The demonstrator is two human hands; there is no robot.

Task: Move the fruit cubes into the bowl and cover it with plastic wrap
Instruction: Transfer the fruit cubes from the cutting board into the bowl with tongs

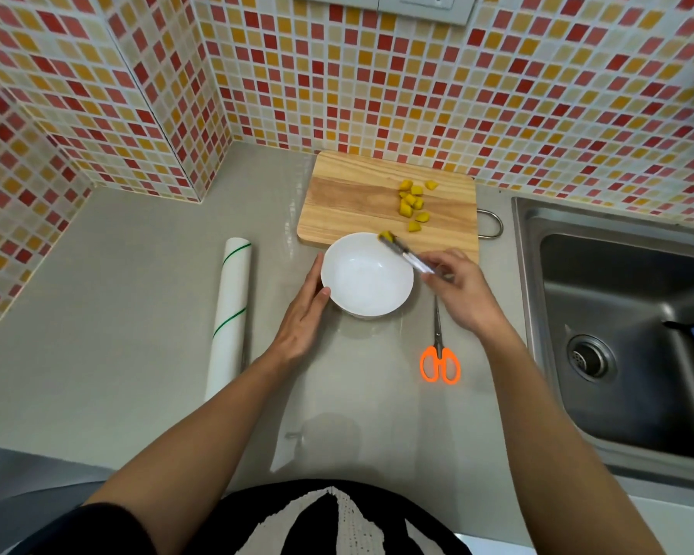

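Both hands flank the white bowl (366, 275): left hand (303, 314) flat against its rim, right hand (459, 290) gripping tongs (407, 256) angled up-left, one fruit cube (386, 235) pinched over the far rim. Remaining fruit cubes (411, 202) lie beyond, on the cutting board (349, 202), nearer the right hand.

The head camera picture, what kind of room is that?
Most likely a home kitchen. A steel sink is set in the grey counter, small coloured tiles cover the walls, and yellow fruit cubes lie on a wooden cutting board.

Left grip (303, 310) flat, right grip (463, 290) pinching.
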